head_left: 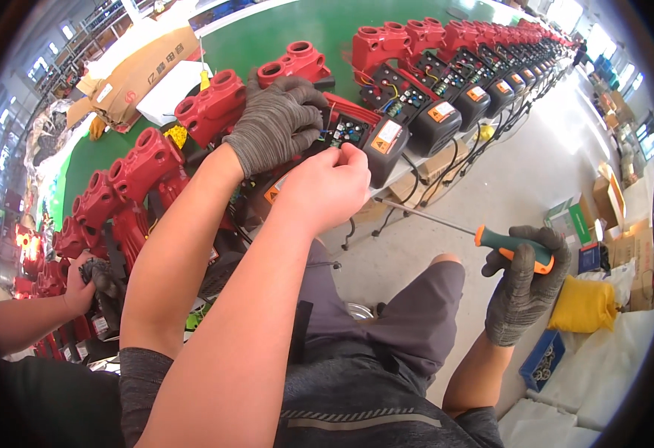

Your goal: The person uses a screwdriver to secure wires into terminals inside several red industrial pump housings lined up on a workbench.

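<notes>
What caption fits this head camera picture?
Gloved left hand on a red housing, co-worker's bare hand nearby, gloved right hand holding a screwdriver.

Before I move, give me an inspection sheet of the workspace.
Surface: green-topped workbench, lined with red cast housings.
Job's things: exposed circuit board; screwdriver with green-and-orange handle.
Clutter: opened brown cardboard box on the bench.
Hands: left hand in grey knit glove, on a red housing; right hand in grey knit glove, gripping the screwdriver; another person's bare hand by the board.
Cables: thin black cables hang at the bench's edge.
Surroundings: grey floor, yellow sack, blue parts bin.
</notes>
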Demonstrator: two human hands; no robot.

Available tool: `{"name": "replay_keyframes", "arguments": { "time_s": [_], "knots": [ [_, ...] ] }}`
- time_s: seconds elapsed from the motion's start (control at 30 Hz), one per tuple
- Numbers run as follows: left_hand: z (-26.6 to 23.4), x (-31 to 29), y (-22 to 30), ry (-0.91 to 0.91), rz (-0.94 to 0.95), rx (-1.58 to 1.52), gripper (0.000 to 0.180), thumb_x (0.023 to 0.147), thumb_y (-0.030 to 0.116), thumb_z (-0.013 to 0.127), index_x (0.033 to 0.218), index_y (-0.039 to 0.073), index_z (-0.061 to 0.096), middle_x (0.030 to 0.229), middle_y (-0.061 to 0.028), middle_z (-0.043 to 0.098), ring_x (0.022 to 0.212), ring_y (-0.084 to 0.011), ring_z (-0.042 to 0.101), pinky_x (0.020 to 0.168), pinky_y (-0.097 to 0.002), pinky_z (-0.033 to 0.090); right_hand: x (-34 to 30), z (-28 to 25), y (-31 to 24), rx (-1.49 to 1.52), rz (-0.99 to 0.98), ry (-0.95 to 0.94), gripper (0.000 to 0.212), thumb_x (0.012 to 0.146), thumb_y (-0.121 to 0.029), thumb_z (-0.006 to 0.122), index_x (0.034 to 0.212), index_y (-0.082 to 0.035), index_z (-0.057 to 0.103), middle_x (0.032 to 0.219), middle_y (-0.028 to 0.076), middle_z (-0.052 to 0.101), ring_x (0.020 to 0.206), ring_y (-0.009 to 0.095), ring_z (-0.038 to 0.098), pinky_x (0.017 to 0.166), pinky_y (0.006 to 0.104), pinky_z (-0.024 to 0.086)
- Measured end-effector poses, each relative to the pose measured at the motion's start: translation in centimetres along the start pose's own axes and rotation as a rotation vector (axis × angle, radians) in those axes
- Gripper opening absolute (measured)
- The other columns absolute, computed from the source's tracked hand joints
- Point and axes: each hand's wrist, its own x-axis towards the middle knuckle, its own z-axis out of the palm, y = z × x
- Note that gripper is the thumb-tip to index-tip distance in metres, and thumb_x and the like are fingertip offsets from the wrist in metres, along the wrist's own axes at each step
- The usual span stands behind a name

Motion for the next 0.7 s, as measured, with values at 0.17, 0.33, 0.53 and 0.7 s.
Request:
{"name": "replay_keyframes", "arguments": {
  "time_s": [0.17, 0.33, 0.53, 0.7],
  "knots": [
    [0.0, 0.0, 0.2, -0.005, -0.023, -0.031, 0.012, 0.08, 0.023, 0.078, 0.089, 0.016, 0.076, 0.129, 0.0037, 0.069, 0.136, -0.0266, 0.051, 0.116, -0.0661, 0.015, 0.1, -0.2, 0.9, 0.044, 0.026, 0.047, 0.038, 0.101, -0.011, 0.067, 0.133, -0.002, 0.049, 0.11, 0.021, 0.065, 0.072, 0.024, 0.069, 0.056, 0.0302, 0.058],
    [-0.1, 0.1, 0.2, -0.018, -0.038, -0.004, 0.013, 0.08, 0.025, 0.078, 0.09, 0.017, 0.076, 0.13, 0.0042, 0.069, 0.136, -0.026, 0.051, 0.118, -0.0653, 0.013, 0.7, 0.2, 1.3, 0.062, -0.004, 0.067, 0.037, 0.102, -0.013, 0.066, 0.134, -0.003, 0.049, 0.115, 0.021, 0.065, 0.076, 0.024, 0.07, 0.06, 0.0327, 0.06],
    [0.2, 0.2, 0.0, -0.035, -0.024, 0.039, 0.017, 0.082, 0.033, 0.077, 0.092, 0.02, 0.077, 0.131, 0.006, 0.068, 0.137, -0.025, 0.05, 0.119, -0.0655, 0.01, 2.8, 2.2, 2.4, 0.129, 0.014, 0.108, 0.034, 0.105, -0.016, 0.063, 0.133, -0.004, 0.05, 0.118, 0.021, 0.066, 0.08, 0.024, 0.072, 0.067, 0.0347, 0.063],
    [0.2, 0.4, 0.1, -0.066, -0.035, 0.064, 0.024, 0.079, 0.038, 0.078, 0.097, 0.022, 0.078, 0.134, 0.007, 0.066, 0.139, -0.025, 0.048, 0.119, -0.0665, 0.009, 3.8, 3.5, 3.1, 0.214, 0.093, 0.067, 0.031, 0.105, -0.015, 0.063, 0.131, -0.005, 0.05, 0.118, 0.02, 0.067, 0.083, 0.023, 0.073, 0.07, 0.0347, 0.064]
  ]
}}
